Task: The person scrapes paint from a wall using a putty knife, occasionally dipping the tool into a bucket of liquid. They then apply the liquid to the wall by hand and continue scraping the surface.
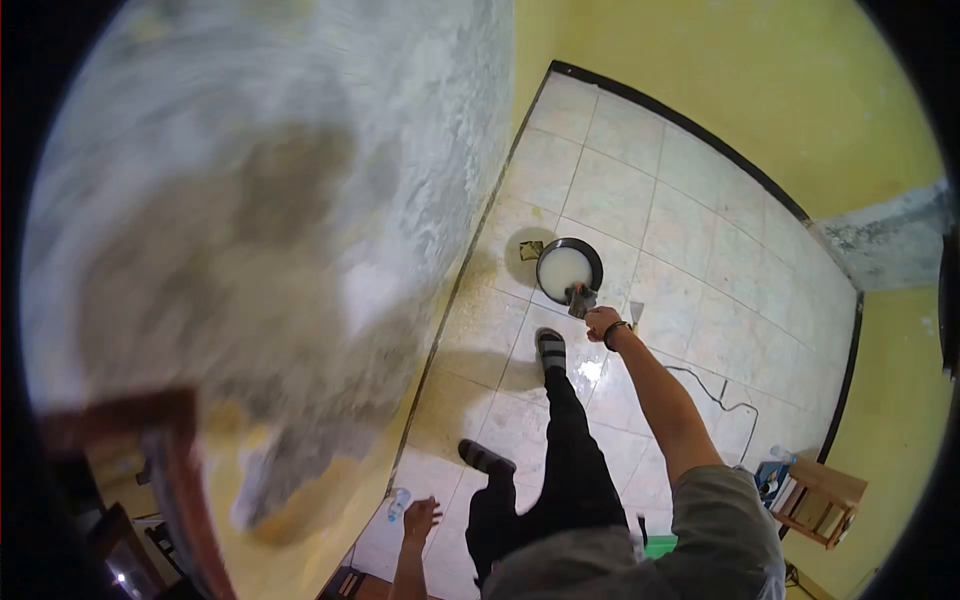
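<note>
Showing the head view, directed downward along a standing person's body to a pale tiled floor (690,250); the right hand (603,322) is stretched forward and down on a straight arm, with a dark band at the wrist; its fingers are closed round the handle of a small dark tool (580,298), whose kind is too small to tell; the tool's far end lies over the near rim of a round dark bucket (572,241), which stands on the floor close to the foot of the wall and holds a white fluid (563,270); a small brownish scrap (531,250) lies just beside the bucket on its wall side; the left hand (421,518) hangs low near the wall, fingers spread and gripping nothing; a clear bottle (398,503) lies on the floor just beside it; the wall (300,200) at left is blurred, grey and patchy; two sandalled feet stand between the hands; a thin cable (715,395) trails across the tiles; a wooden stool (822,497) stands at the lower right.
</note>
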A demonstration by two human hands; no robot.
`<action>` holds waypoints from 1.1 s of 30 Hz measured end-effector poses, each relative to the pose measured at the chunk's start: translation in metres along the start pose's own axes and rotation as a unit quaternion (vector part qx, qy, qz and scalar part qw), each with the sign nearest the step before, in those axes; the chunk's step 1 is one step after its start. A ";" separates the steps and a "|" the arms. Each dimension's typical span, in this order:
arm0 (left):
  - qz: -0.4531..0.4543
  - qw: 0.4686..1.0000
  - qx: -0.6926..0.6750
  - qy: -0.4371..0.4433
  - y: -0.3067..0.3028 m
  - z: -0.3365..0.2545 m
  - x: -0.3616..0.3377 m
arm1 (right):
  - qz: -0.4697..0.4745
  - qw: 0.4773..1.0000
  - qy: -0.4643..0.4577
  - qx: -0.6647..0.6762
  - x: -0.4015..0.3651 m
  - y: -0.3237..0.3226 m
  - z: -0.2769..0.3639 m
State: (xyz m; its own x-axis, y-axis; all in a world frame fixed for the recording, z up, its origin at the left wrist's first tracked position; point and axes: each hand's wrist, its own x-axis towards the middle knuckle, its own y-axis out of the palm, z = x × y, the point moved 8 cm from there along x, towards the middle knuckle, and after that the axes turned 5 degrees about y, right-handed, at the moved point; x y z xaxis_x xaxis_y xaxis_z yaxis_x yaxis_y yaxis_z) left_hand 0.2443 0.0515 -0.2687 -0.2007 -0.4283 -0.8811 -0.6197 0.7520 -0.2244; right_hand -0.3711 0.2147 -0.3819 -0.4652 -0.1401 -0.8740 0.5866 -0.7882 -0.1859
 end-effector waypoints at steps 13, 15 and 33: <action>0.001 0.900 0.336 0.277 0.285 -0.189 0.288 | -0.014 0.788 -0.093 -0.608 0.330 0.068 -0.019; 0.018 0.909 0.267 0.321 0.334 -0.268 0.319 | -0.114 0.877 -0.038 -0.465 0.340 0.054 -0.024; 0.167 0.886 0.286 0.326 0.509 -0.334 0.509 | -0.158 0.966 0.011 -0.202 0.270 -0.026 -0.004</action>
State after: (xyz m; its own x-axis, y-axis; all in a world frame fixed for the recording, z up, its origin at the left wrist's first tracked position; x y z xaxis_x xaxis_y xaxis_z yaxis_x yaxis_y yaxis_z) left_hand -0.4270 0.0489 -0.6928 -0.8110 -0.1923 -0.5526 0.0044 0.9424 -0.3344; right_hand -0.5099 0.1999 -0.6146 -0.6518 0.0862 -0.7535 0.6309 -0.4899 -0.6017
